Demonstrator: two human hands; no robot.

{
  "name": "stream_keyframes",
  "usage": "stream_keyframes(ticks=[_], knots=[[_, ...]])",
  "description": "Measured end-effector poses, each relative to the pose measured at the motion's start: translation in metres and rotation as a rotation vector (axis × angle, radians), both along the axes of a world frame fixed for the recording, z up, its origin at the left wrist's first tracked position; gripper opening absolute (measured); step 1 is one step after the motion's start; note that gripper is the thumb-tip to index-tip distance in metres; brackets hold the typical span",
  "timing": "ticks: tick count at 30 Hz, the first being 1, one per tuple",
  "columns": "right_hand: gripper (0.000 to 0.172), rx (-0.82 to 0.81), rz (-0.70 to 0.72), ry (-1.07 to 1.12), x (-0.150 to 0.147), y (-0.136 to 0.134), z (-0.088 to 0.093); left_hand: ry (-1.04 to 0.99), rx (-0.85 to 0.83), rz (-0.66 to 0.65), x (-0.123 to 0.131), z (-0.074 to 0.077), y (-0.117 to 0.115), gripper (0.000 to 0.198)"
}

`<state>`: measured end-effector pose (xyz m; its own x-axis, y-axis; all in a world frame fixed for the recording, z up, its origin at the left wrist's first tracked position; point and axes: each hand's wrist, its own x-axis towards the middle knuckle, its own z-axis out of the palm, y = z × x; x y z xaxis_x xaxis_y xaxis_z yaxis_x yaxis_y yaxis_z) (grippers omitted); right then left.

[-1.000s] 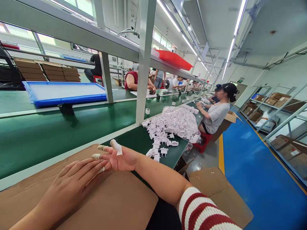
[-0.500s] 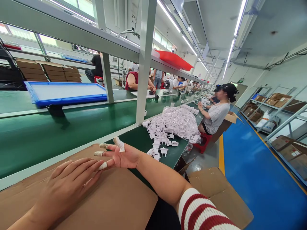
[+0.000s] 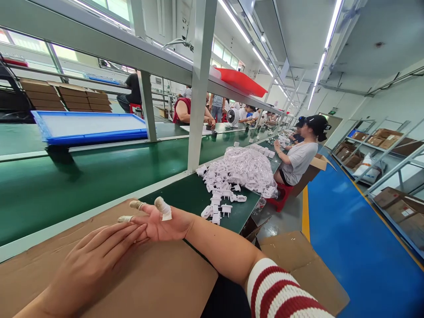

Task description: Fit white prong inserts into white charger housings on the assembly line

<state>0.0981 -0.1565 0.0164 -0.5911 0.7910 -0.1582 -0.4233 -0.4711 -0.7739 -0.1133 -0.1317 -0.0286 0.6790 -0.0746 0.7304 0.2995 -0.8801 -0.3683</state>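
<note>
My left hand (image 3: pixel 91 260) reaches in from the lower left, back upward, with long straight fingers lying together. Its fingertips touch my right hand (image 3: pixel 170 225) at the little-finger side and cover that finger. My right hand is turned palm up, fingers apart, with no object in it. Pale wrappings (image 3: pixel 163 208) cover its thumb and the fingertips that show. Beneath both hands lies a flat brown cardboard sheet (image 3: pixel 172 278). Whether the left fingers grip the covered finger or only rest on it is hidden.
White plug-like plastic parts (image 3: pixel 217 201) lie loose beside a clear bag (image 3: pixel 250 165) full of them. Behind runs a green conveyor belt (image 3: pixel 145 165) with a metal post (image 3: pixel 200 88). A co-worker (image 3: pixel 301 154) sits at the right. An open cardboard box (image 3: pixel 301 265) stands below.
My left fingers have slid further over the right hand's little finger, hiding its wrapping. My right hand has dropped slightly, and its fingers have shifted left.
</note>
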Motion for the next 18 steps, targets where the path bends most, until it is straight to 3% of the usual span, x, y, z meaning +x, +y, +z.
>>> stream_keyframes(ticks=[4,8,12,18], knots=[[0.043,0.009,-0.211,-0.057,-0.006,0.0,-0.003,-0.152,0.084,0.121,0.016,0.021,-0.012,0.065],[0.047,-0.008,-0.433,-0.138,-0.006,0.005,-0.012,-0.226,0.1,0.2,0.019,0.02,-0.016,0.072],[0.039,0.067,-0.44,-0.146,-0.005,0.006,-0.015,-0.258,0.072,0.233,0.015,0.014,-0.013,0.072],[0.034,0.074,-0.361,-0.068,-0.004,0.005,-0.01,-0.236,0.086,0.215,0.018,0.02,-0.014,0.072]])
